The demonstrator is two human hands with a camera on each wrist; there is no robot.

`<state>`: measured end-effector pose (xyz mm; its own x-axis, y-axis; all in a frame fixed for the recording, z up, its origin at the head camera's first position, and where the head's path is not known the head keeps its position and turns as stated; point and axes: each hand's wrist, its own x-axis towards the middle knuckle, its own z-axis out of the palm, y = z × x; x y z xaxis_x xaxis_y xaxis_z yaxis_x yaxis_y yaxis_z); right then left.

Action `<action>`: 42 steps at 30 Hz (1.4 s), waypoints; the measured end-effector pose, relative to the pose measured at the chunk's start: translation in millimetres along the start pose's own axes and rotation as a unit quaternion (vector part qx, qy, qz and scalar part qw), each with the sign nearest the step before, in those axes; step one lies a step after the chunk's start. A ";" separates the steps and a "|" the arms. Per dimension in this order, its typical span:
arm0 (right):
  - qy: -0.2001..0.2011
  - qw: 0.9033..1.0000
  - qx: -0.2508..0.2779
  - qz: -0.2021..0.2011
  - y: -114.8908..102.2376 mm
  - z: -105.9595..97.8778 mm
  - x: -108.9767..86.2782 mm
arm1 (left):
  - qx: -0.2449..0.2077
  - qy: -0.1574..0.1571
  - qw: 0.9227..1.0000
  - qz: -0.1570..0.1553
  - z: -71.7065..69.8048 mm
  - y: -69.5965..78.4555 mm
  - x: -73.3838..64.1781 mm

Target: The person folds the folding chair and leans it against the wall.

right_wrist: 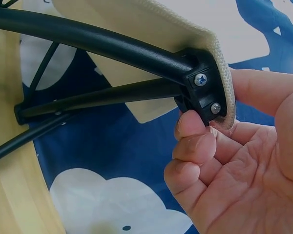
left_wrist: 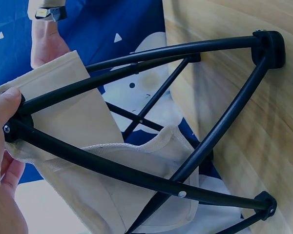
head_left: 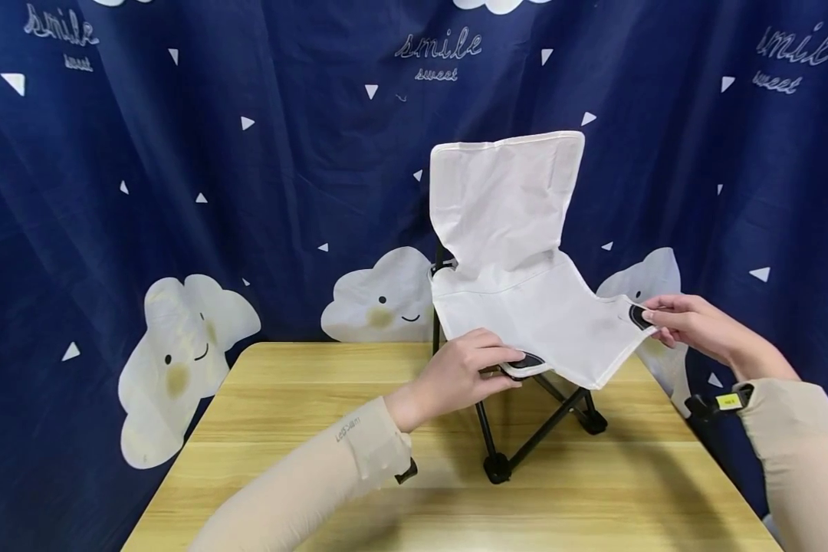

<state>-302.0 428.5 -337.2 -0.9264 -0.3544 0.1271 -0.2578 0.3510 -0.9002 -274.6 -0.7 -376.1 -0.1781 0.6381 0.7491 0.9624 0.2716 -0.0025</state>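
A small folding chair [head_left: 504, 207] with a white fabric seat and back stands unfolded on the table, its black tube legs [head_left: 545, 437] crossed beneath. My left hand [head_left: 465, 372] grips the seat's front left corner, thumb and fingers on either side of the black corner piece. At the other front corner my right hand [head_left: 690, 326] pinches the fabric over a black patch [head_left: 639, 317]. In the right wrist view that corner's black plastic bracket [right_wrist: 200, 80] shows two screws, with curled fingertips [right_wrist: 190, 146] right under it. The left wrist view shows the crossed legs from below, with the left thumb on the corner.
The chair's black feet [head_left: 497, 466] rest on a light wooden table [head_left: 283, 437]. Behind it hangs a dark blue curtain [head_left: 283, 184] with white clouds and triangles. Straps with small devices sit at both wrists, the right one carrying a yellow label [head_left: 728, 401].
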 end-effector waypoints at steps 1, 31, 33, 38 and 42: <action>0.000 1.000 -0.002 0.002 -1.2 0.8 0.6 | 0.000 0.000 1.000 -0.001 -0.7 -0.7 0.1; 0.006 0.999 -0.034 0.014 -24.3 17.7 20.1 | 0.000 -0.011 1.000 -0.012 -15.3 -17.2 7.3; 0.008 0.999 -0.036 0.016 -25.1 18.3 21.5 | 0.000 -0.010 1.000 -0.014 -15.6 -17.8 8.0; 0.010 0.999 -0.040 0.014 -26.6 19.6 24.9 | 0.004 -0.008 1.000 -0.017 -16.5 -19.1 10.3; 0.009 0.999 -0.041 0.011 -28.1 21.1 27.7 | 0.006 -0.007 1.000 -0.016 -17.0 -20.9 11.3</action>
<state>-314.6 390.5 -317.3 -0.9364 -0.3308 0.1166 -0.2593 0.4289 -0.8653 -293.2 -11.5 -356.3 -0.2121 0.6390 0.7394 0.9534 0.3015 0.0129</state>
